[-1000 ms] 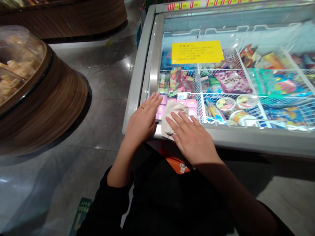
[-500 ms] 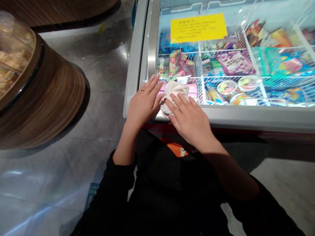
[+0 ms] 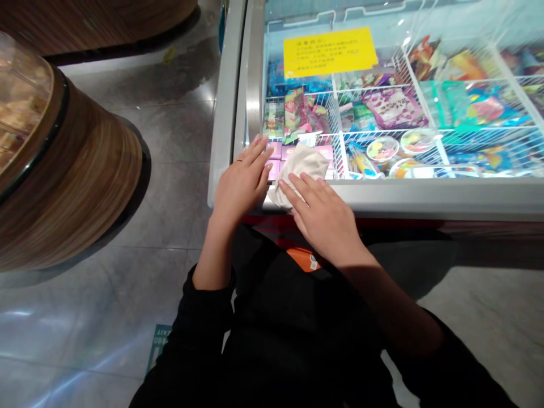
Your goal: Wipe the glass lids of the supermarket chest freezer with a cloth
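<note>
My right hand [image 3: 325, 218] has its fingers over a crumpled white cloth [image 3: 308, 162] and holds it against the near left corner of the display freezer [image 3: 408, 195]. Part of the cloth lies on the glass lid, part on the metal rim. My left hand [image 3: 240, 184] rests palm down on the freezer's corner, left of the cloth. Its fingers are stretched out, with a thin ring on one, and it holds nothing. Beneath the glass near the cloth are pink boxes [image 3: 275, 151].
Under the glass, white wire baskets hold bagged frozen goods [image 3: 396, 106] and round tubs [image 3: 382, 148]. A yellow notice [image 3: 329, 52] lies on the lid. To the left stands a round wooden display bin [image 3: 80, 170] on the grey tiled floor [image 3: 170, 198].
My right hand has drawn back slightly toward me, and the cloth shows more spread out beyond its fingers. My left hand stays at the corner. The view has shifted slightly.
</note>
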{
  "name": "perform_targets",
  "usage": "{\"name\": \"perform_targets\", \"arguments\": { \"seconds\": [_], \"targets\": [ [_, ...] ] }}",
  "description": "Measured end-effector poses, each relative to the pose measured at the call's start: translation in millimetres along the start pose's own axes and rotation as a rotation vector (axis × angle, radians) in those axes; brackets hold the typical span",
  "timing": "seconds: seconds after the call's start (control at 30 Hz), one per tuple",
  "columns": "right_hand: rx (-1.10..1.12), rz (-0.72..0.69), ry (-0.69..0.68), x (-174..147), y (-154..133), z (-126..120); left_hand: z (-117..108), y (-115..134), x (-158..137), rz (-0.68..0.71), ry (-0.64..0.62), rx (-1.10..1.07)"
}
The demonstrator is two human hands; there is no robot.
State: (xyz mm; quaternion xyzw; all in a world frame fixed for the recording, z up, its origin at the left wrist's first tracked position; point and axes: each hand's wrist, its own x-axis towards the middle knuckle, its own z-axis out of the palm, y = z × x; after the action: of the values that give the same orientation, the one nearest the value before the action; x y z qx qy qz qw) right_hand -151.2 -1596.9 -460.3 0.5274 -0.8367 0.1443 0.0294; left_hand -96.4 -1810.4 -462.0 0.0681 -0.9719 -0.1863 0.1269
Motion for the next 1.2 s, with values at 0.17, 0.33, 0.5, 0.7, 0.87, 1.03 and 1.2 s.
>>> {"name": "perform_targets", "arguments": {
  "seconds": [0.17,0.33,0.5,0.7,0.87,1.03,1.2],
  "targets": [
    [-0.021,0.150,0.040,-5.2,20.0,-5.0,2.3,-0.9,-0.4,-0.003,0.021,-0.052],
    [-0.002,0.084,0.019,12.9,-2.3,9.1,2.7,-0.4,-0.3,-0.006,0.024,-0.062],
    [-0.042,-0.073,0.013,-17.3,14.7,6.8,4.5,-2.3,-2.3,0.050,0.045,-0.025],
    [-0.084,0.137,0.083,-16.6,30.6,-0.7,8.2,-2.1,0.9,0.055,0.076,-0.017],
    [-0.021,0.093,0.073,4.7,7.6,7.5,6.9,0.3,1.8,0.059,0.050,-0.016],
    [-0.051,0.024,0.103,-24.3,26.4,0.0,3.6,1.3,0.3,0.066,0.031,0.017],
    [-0.063,0.231,0.203,-21.0,39.0,-1.2,5.2,13.2,4.5,0.076,0.018,-0.007]
  ]
}}
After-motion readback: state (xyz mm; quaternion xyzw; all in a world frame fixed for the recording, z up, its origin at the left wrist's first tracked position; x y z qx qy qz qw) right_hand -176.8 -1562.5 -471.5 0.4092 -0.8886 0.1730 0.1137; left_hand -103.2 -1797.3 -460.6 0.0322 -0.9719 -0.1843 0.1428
